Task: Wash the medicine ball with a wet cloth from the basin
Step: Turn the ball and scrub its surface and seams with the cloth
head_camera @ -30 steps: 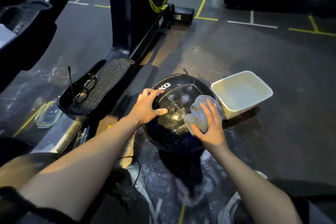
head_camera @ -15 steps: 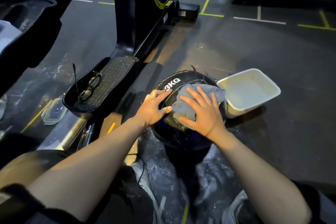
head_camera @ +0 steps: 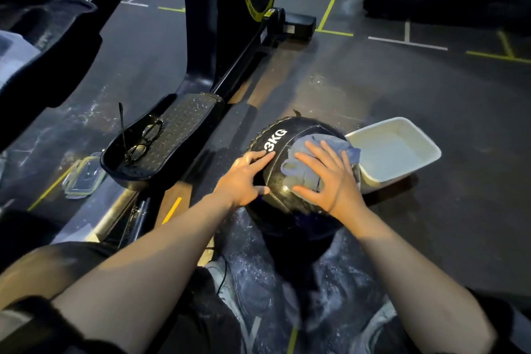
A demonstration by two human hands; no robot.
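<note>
The floor (head_camera: 431,89) carries everything here, and on it, just in front of the person's feet, sits the medicine ball (head_camera: 275,169), black with "3KG" printed on its upper left. A second ago the cloth (head_camera: 304,172) was bunched on the ball's right flank under the right hand; half a second ago it had climbed to the crown, and now it lies there opened out, so the wiping looks to have passed from the side to the top, with the near face and underside likely still to do. The basin (head_camera: 422,164), a white rectangular tub, stands on the floor touching or just beside the ball's right side; a shallow pale layer that I take for water shows inside it, nothing else. The right hand (head_camera: 330,178) lies flat on the cloth, fingers spread and straight, pressing it to the ball, not pinching. The left hand (head_camera: 244,175) steadies the ball's left side with spread fingers, one reaching toward the lettering. A clear lidded container (head_camera: 83,178) lies by the machine's base at far left; its contents cannot be made out.
</note>
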